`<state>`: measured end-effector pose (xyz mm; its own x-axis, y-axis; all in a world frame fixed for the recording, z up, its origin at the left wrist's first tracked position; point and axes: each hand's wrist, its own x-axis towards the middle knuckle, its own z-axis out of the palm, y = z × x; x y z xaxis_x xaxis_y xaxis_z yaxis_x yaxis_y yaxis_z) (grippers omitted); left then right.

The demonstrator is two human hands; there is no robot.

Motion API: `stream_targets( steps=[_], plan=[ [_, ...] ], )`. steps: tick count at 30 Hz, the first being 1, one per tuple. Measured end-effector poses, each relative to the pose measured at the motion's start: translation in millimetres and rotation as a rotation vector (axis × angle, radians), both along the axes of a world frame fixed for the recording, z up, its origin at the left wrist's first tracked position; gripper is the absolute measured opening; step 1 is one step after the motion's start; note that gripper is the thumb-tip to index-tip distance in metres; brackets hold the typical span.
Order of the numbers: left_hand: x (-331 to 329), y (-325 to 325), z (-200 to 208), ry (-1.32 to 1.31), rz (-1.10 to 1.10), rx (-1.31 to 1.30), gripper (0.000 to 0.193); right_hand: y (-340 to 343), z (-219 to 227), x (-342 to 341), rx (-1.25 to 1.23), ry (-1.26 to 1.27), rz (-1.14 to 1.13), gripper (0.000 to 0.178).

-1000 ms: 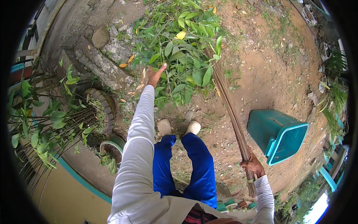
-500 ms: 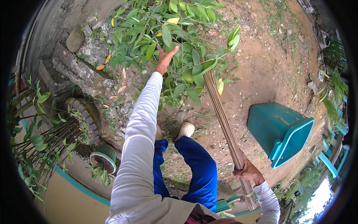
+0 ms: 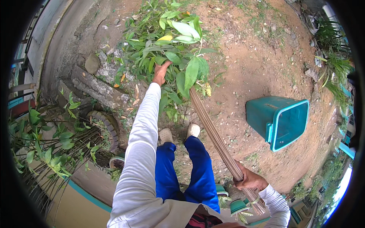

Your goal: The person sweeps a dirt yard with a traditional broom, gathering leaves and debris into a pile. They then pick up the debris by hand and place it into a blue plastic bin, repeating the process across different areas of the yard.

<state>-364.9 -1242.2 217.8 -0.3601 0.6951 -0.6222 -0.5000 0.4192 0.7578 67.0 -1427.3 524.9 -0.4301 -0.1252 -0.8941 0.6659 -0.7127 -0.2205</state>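
My left hand point(image 3: 161, 73) reaches into a heap of green leafy branches point(image 3: 175, 57); its fingers close on them and are partly hidden by leaves. A few yellow leaves show in the heap. My right hand point(image 3: 249, 178) is wrapped around a stick broom point(image 3: 216, 138), a long bundle of thin brown sticks, near its bound end. The broom slants away to the left, and its far end goes under the leaves on the right side of the heap.
A teal plastic bin point(image 3: 260, 119) lies on its side on the dirt point(image 3: 235, 91) at the right. On the left are a rock point(image 3: 92, 64), a broken concrete edge point(image 3: 95, 83) and a leafy potted plant point(image 3: 57, 144). Small green pots point(image 3: 238, 206) stand near my legs.
My left hand has gone from spread fingers to a closed hold among the branches. Some leaves have risen and shifted. The broom's far end has swung left, and my view has turned a little.
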Motion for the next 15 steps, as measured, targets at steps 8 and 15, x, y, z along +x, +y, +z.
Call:
stream_targets(
  steps=[8, 15],
  plan=[
    [19.0, 10.7, 150.4, 0.282, -0.226, -0.091, 0.095, -60.3, 148.3, -4.8, 0.264, 0.038, 0.007, 0.098],
    [78.6, 22.2, 265.6, 0.366, -0.430, 0.069, 0.061, -149.0, 230.3, 29.1, 0.484, 0.127, -0.183, 0.095]
  ],
)
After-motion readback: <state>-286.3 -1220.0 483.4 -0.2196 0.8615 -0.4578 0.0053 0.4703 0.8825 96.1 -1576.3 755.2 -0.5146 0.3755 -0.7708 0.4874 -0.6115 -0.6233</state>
